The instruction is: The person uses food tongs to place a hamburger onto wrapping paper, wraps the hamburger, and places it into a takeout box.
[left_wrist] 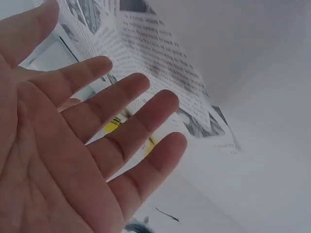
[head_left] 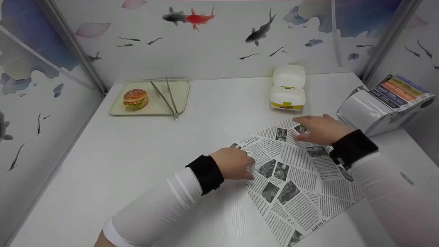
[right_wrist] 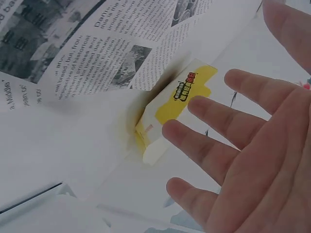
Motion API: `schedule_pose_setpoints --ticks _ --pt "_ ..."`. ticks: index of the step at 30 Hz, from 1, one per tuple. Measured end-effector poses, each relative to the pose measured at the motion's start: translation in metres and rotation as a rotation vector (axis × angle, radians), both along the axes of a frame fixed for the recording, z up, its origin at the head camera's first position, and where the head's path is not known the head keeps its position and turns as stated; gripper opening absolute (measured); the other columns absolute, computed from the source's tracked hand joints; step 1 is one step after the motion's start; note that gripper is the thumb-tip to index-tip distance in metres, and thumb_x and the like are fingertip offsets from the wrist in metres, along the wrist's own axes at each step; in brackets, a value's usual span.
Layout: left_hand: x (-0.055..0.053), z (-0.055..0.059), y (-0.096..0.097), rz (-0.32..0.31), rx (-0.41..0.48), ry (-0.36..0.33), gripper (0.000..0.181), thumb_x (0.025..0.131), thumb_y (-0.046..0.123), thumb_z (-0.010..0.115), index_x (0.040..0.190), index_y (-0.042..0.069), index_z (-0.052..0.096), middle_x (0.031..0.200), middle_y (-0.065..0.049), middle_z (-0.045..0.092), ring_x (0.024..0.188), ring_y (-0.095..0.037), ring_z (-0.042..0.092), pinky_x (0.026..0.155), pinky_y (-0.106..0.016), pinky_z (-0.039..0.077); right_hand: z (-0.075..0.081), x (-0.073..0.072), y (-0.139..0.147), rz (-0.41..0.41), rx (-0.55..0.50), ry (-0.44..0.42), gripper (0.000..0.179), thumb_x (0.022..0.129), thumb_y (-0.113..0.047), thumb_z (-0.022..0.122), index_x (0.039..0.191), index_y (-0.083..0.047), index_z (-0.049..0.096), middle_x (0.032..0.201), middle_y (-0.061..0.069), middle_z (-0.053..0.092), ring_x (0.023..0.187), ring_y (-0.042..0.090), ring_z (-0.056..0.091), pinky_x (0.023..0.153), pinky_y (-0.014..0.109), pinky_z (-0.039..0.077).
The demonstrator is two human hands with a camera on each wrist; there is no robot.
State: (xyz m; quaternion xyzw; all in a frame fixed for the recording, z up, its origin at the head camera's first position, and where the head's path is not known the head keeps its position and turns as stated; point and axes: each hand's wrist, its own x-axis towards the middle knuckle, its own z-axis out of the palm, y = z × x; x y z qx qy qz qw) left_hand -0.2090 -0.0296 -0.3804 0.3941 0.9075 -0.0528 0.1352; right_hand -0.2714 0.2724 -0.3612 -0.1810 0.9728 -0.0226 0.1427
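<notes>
A sheet of newspaper-print wrapping paper [head_left: 298,185] lies at an angle on the white table, slightly raised in places. My left hand [head_left: 235,163] is at its left edge, and the left wrist view shows the fingers [left_wrist: 131,109] apart and nearly straight, with nothing in the palm. Over the sheet's far right corner is my right hand [head_left: 319,130], its fingers [right_wrist: 209,145] likewise spread and the palm bare. Just beyond the paper stands a white and yellow burger box [head_left: 288,94] with its lid up; the right wrist view shows its yellow printed side.
At the back left, a pale tray [head_left: 118,109] carries a burger [head_left: 135,98] and metal tongs [head_left: 163,97], whose hinge end overhangs the front rim. A white pack with a striped label [head_left: 387,101] stands at the right, close to my right forearm. Printed wall panels [head_left: 219,51] enclose the table.
</notes>
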Motion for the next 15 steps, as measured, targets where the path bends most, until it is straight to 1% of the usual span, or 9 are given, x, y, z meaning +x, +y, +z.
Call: schedule_pose_setpoints --ticks 3,6,9,11,15 --pt "0.005 -0.001 0.002 -0.01 -0.044 0.013 0.044 0.103 0.052 0.061 0.128 0.017 0.072 0.113 -0.002 0.076 0.101 -0.018 0.071 0.093 -0.037 0.06 -0.007 0.003 0.004 0.01 0.003 -0.013 0.077 0.1 -0.046 0.069 0.159 -0.004 0.042 0.158 0.027 0.05 0.147 0.051 0.046 0.119 0.08 0.023" --pt "0.006 -0.001 0.001 -0.002 -0.068 0.033 0.044 0.102 0.053 0.061 0.122 0.016 0.074 0.112 -0.003 0.075 0.096 -0.017 0.069 0.09 -0.038 0.061 -0.014 0.006 0.007 0.022 0.009 -0.03 0.078 0.093 -0.04 0.078 0.157 -0.006 0.048 0.157 0.026 0.051 0.146 0.052 0.047 0.118 0.081 0.023" --pt "0.004 -0.001 -0.002 0.006 -0.087 0.052 0.045 0.101 0.054 0.062 0.114 0.013 0.075 0.109 -0.003 0.075 0.09 -0.017 0.066 0.086 -0.038 0.062 -0.019 0.01 0.007 0.04 0.015 -0.05 0.08 0.087 -0.036 0.084 0.154 -0.007 0.052 0.156 0.025 0.053 0.146 0.051 0.048 0.117 0.082 0.024" --pt "0.003 -0.001 -0.004 0.017 -0.094 0.058 0.046 0.1 0.055 0.063 0.112 0.012 0.075 0.107 -0.004 0.075 0.089 -0.018 0.067 0.085 -0.039 0.063 -0.021 0.011 0.004 0.054 0.015 -0.065 0.081 0.084 -0.033 0.087 0.153 -0.008 0.053 0.156 0.024 0.054 0.146 0.05 0.049 0.117 0.082 0.024" --pt "-0.002 -0.002 -0.012 0.043 -0.096 0.043 0.049 0.099 0.057 0.065 0.112 0.011 0.075 0.108 -0.005 0.075 0.089 -0.02 0.068 0.086 -0.04 0.063 -0.024 0.013 -0.002 0.069 0.005 -0.096 0.081 0.084 -0.031 0.088 0.153 -0.009 0.054 0.156 0.022 0.055 0.147 0.049 0.048 0.118 0.08 0.026"
